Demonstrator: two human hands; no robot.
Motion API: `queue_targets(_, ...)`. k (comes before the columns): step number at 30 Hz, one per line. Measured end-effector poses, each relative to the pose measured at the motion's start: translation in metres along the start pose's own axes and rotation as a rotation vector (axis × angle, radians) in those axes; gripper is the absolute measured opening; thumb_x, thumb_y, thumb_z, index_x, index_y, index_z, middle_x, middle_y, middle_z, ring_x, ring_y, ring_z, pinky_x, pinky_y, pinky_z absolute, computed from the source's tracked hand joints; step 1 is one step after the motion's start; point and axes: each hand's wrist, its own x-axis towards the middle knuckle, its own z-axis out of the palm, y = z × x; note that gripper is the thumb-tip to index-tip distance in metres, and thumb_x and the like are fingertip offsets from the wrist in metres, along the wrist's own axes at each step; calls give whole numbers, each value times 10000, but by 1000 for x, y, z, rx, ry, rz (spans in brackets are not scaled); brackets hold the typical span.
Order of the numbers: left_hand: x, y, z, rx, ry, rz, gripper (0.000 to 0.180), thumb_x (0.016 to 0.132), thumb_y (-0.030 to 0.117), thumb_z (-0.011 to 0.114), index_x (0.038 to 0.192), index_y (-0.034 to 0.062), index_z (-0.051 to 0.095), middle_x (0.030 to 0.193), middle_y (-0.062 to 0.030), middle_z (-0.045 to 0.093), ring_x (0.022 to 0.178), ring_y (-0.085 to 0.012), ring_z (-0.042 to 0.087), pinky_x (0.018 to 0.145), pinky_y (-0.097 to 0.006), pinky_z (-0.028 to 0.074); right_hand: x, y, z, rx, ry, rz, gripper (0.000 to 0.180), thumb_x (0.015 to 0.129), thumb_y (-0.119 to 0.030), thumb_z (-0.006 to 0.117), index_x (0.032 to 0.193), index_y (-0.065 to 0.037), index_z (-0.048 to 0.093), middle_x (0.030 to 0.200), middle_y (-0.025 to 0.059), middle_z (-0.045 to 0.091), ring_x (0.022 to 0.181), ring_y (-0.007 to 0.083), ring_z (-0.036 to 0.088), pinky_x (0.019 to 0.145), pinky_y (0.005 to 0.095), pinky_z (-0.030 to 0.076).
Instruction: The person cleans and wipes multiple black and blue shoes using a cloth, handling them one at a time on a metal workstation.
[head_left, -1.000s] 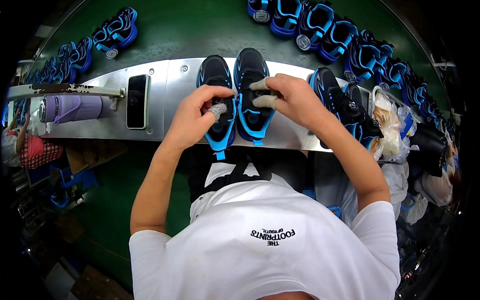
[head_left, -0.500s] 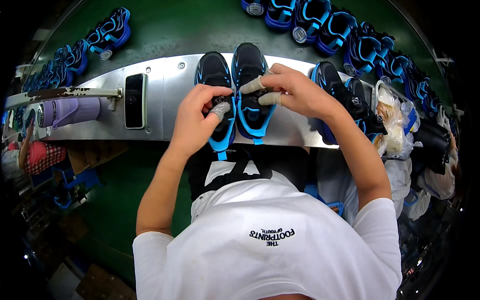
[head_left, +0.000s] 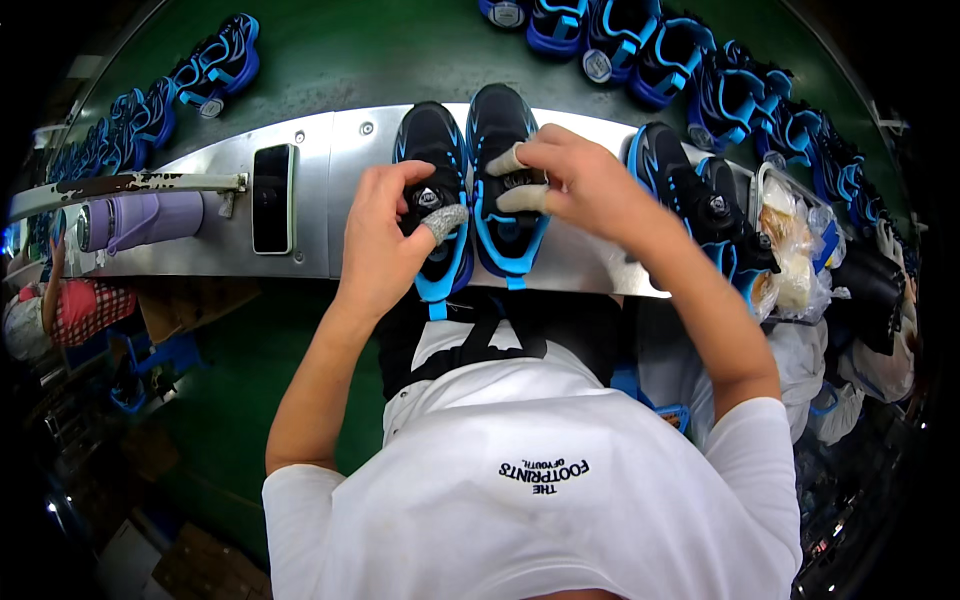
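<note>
A pair of black sneakers with blue trim stands side by side on the metal ledge in front of me, heels toward me. At the left sneaker (head_left: 428,130), my left hand (head_left: 382,225) has its forefinger and thumb spread apart around the round lacing dial (head_left: 428,198), which shows between them. A grey wrap covers that thumb. My right hand (head_left: 585,185) closes its forefinger and thumb, both in pale finger covers, about the dial (head_left: 519,180) on the tongue of the right sneaker (head_left: 498,115). The fingers partly hide this dial.
On the ledge (head_left: 345,215) lie a phone (head_left: 272,200) and a lilac bottle (head_left: 150,220) beneath a worn metal bar (head_left: 130,187). More sneakers (head_left: 665,165) and a tray of plastic-wrapped pieces (head_left: 795,245) are at right. Sneakers line the green surface (head_left: 380,55) beyond. Another person (head_left: 75,310) is far left.
My left forefinger and thumb have moved apart and slightly left, uncovering the left dial. The right hand stays at its dial with a small shift of the fingers.
</note>
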Motion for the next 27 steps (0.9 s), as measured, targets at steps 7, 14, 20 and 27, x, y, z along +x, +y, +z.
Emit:
queue_targets(7,4,-1,-14,-109,-180,-76,335,800,-37,614,1124,40,649,1061,-36,636,834,-112,486,790,-237,433,-5,-6,3,8,11,62,355,763,-256,767,1106,-189,706,865,109,582,848,272,596,740,356,485)
queue_targets(14,-29,43,24,-785,-380,-535,333,959,34,468,1277,-56,516,1191,-146,608,855,-191,643,676,-278,544,2,-2,-13,103,-205,7,328,782,-259,739,1092,-158,709,885,107,583,879,279,598,766,379,487)
queue_targets(20,-26,34,48,-1111,-308,-755,346,981,121,463,1279,-54,484,1132,-154,590,802,-226,664,589,-284,531,1,-1,-9,147,-117,-14,352,790,-175,720,1142,-175,706,943,134,531,909,273,566,794,337,477)
queue_targets(27,-25,31,54,-1169,-274,-829,298,975,128,461,1232,-18,504,925,-97,597,721,-201,650,537,-272,500,-4,-1,1,131,-76,84,357,762,-155,742,1117,-147,715,897,114,515,882,256,555,770,331,470)
